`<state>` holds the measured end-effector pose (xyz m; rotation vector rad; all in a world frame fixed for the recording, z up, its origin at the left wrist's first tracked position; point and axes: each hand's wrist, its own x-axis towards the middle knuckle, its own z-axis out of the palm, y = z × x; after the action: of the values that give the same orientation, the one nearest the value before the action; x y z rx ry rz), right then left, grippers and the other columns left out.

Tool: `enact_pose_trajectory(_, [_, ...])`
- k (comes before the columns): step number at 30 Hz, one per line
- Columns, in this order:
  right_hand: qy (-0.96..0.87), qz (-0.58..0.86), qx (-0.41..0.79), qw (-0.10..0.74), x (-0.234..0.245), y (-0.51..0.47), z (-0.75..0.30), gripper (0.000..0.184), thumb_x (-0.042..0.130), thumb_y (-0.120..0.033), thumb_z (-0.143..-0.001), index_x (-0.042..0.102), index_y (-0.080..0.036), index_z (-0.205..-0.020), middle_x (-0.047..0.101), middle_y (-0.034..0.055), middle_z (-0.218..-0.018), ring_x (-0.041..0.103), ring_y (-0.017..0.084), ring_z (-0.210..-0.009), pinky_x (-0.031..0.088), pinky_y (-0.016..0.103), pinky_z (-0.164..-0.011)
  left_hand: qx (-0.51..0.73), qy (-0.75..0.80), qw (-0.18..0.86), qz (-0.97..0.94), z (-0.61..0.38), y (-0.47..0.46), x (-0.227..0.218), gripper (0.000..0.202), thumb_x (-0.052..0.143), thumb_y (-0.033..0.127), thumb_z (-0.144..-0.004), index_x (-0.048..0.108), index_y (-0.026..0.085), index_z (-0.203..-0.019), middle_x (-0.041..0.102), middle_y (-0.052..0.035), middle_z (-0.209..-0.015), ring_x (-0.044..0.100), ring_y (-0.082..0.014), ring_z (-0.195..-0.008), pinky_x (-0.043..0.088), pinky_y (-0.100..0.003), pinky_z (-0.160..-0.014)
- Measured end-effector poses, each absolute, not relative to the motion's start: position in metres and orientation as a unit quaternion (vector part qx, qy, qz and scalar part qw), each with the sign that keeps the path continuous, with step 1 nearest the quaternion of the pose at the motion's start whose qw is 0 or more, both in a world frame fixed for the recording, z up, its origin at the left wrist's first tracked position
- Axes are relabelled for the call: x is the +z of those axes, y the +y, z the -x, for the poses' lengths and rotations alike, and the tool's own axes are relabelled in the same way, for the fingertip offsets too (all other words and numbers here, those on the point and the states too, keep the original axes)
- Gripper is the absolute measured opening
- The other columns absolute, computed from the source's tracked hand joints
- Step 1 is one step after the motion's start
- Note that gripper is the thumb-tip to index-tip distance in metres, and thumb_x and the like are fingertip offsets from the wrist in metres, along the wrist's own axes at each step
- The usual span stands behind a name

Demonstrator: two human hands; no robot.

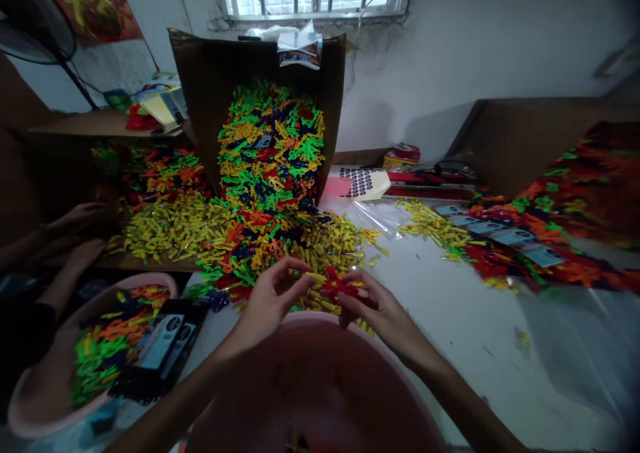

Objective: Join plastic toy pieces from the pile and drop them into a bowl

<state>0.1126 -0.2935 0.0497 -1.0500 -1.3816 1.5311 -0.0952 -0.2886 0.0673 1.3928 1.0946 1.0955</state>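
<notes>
Above the near rim of a large pink basin (320,317), both my hands meet over the piled pieces. Between thumb and fingers, my left hand (273,296) pinches a small yellow plastic piece (318,279). My right hand (377,306) grips a red plastic piece (336,285) with thin limbs, its outline partly hidden by the fingers. The yellow piece touches or nearly touches the red one; I cannot tell which. Just behind the hands lies a heap of small yellow pieces (325,243), mixed with green, orange and dark blue ones.
A tipped cardboard box (200,93) spills coloured pieces (273,153) onto the white table (440,319). Printed cards (520,236) lie by another pile at right. At left, a co-worker's hands (83,239) are near a smaller pink basin (50,379) and a black tray with cards (163,346).
</notes>
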Motion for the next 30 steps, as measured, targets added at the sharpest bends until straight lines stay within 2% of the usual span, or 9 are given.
enact_pose_trajectory(3, [-0.555,0.432,0.568,0.427,0.052,-0.303,-0.102,0.031,0.067,-0.047,-0.085,0.061,-0.017,-0.091,0.066,0.0030,-0.070,0.063,0.016,-0.062,0.052,0.029,-0.064,0.473,0.482,0.457,-0.579,0.099,-0.305,0.067,0.031,0.068,0.045,-0.084,0.066,0.016,-0.095,0.070,-0.0048,-0.084,0.065,-0.0160,-0.076,0.049,-0.023,-0.065])
enact_pose_trajectory(10, [-0.578,0.474,0.470,0.469,0.050,-0.326,-0.088,0.030,0.068,-0.049,-0.084,0.065,-0.019,-0.090,0.068,0.0036,-0.071,0.065,0.017,-0.066,0.054,0.027,-0.064,0.487,0.503,0.318,-0.640,0.103,-0.321,0.062,0.023,0.066,0.042,-0.087,0.069,0.019,-0.089,0.073,-0.0038,-0.088,0.069,-0.0180,-0.080,0.054,-0.026,-0.074])
enact_pose_trajectory(12, [-0.587,0.472,0.467,0.463,0.050,-0.332,-0.090,0.026,0.067,-0.046,-0.085,0.066,-0.020,-0.090,0.069,0.0037,-0.073,0.065,0.017,-0.066,0.054,0.027,-0.063,0.466,0.494,0.334,-0.653,0.105,-0.322,0.067,0.023,0.065,0.042,-0.087,0.069,0.019,-0.088,0.073,-0.0039,-0.086,0.069,-0.0183,-0.079,0.054,-0.026,-0.073])
enact_pose_trajectory(17, [-0.601,0.438,0.519,0.421,0.040,-0.338,-0.103,0.025,0.066,-0.043,-0.087,0.070,-0.020,-0.094,0.072,0.0053,-0.081,0.064,0.015,-0.064,0.052,0.025,-0.058,0.379,0.465,0.462,-0.653,0.112,-0.325,0.072,0.026,0.065,0.043,-0.086,0.069,0.017,-0.085,0.072,-0.0037,-0.077,0.066,-0.0159,-0.069,0.048,-0.022,-0.060])
enact_pose_trajectory(21, [-0.671,0.398,0.527,0.338,0.036,-0.332,-0.121,0.023,0.064,-0.044,-0.089,0.073,-0.025,-0.096,0.074,0.0049,-0.089,0.068,0.019,-0.078,0.054,0.029,-0.068,0.308,0.452,0.449,-0.707,0.130,-0.321,0.063,0.029,0.062,0.045,-0.087,0.070,0.018,-0.084,0.071,-0.0036,-0.080,0.065,-0.0166,-0.075,0.046,-0.022,-0.065])
enact_pose_trajectory(23, [-0.735,0.406,0.441,0.316,0.034,-0.318,-0.136,0.021,0.061,-0.042,-0.091,0.074,-0.028,-0.100,0.073,0.0053,-0.100,0.067,0.023,-0.093,0.054,0.034,-0.081,0.275,0.446,0.386,-0.759,0.140,-0.305,0.056,0.031,0.057,0.045,-0.091,0.071,0.018,-0.084,0.070,-0.0031,-0.081,0.064,-0.0166,-0.078,0.046,-0.023,-0.070])
enact_pose_trajectory(25, [-0.776,0.436,0.304,0.338,0.023,-0.295,-0.153,0.023,0.054,-0.037,-0.095,0.072,-0.029,-0.106,0.070,0.0061,-0.112,0.063,0.024,-0.105,0.049,0.039,-0.093,0.273,0.466,0.288,-0.791,0.144,-0.279,0.043,0.035,0.050,0.044,-0.095,0.070,0.018,-0.085,0.069,-0.0033,-0.082,0.062,-0.0165,-0.080,0.044,-0.024,-0.072])
enact_pose_trajectory(28, [-0.830,0.448,0.139,0.302,-0.015,-0.249,-0.170,0.031,0.045,-0.023,-0.096,0.068,-0.028,-0.115,0.064,0.0081,-0.123,0.055,0.026,-0.115,0.045,0.044,-0.099,0.231,0.477,0.158,-0.833,0.130,-0.234,0.011,0.032,0.049,0.042,-0.096,0.069,0.019,-0.090,0.069,-0.0051,-0.089,0.062,-0.0184,-0.086,0.044,-0.025,-0.074])
enact_pose_trajectory(30, [-0.863,0.435,0.066,0.250,-0.049,-0.220,-0.174,0.032,0.048,-0.017,-0.092,0.069,-0.024,-0.114,0.058,0.0122,-0.129,0.051,0.029,-0.118,0.046,0.045,-0.098,0.160,0.467,0.108,-0.863,0.113,-0.209,-0.012,0.027,0.053,0.040,-0.094,0.069,0.018,-0.095,0.068,-0.0079,-0.094,0.063,-0.0209,-0.089,0.045,-0.026,-0.074])
